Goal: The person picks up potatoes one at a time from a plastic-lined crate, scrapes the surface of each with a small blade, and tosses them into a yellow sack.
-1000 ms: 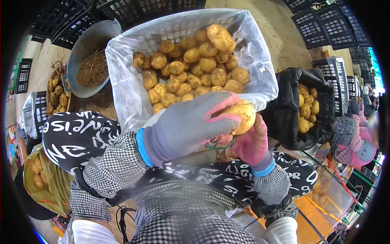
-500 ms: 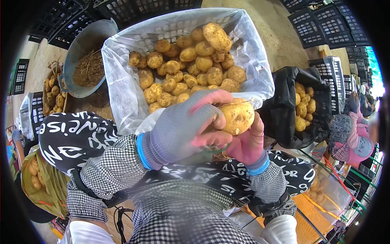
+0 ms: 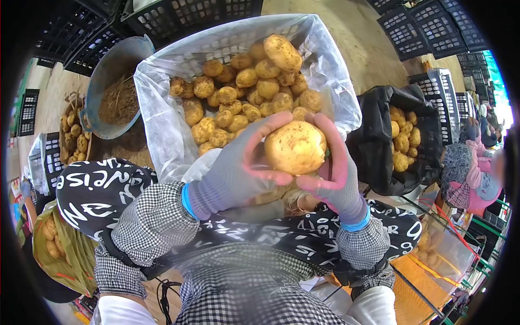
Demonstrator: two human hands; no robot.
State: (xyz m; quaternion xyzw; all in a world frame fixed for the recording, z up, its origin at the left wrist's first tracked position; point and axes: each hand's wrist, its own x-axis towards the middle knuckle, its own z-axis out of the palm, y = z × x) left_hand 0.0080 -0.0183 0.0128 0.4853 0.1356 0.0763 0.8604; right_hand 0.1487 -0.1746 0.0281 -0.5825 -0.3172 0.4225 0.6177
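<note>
A large yellow potato [image 3: 295,148] with brown specks is held between my two gloved hands, above the near edge of a lined crate. My left hand [image 3: 241,157], in a grey and pink glove, curves round its left side. On its right side, the fingers and thumb of my right hand [image 3: 337,162] press against it. Beyond my hands, the white-lined crate [image 3: 162,111] holds many soil-marked potatoes [image 3: 227,103], with one big potato [image 3: 283,52] on top of the pile at the back.
A blue bucket [image 3: 97,116] with soil stands left of the crate. To the right is a black-lined crate [image 3: 374,146] holding potatoes. Black plastic crates [image 3: 189,21] stand at the back. An olive bag [image 3: 70,252] of potatoes lies at lower left. Another person [image 3: 471,173] is at far right.
Both hands have turned the potato and brought it slightly left. My right hand has moved from beneath it up along its right side, and my left fingers have opened wider around it.
</note>
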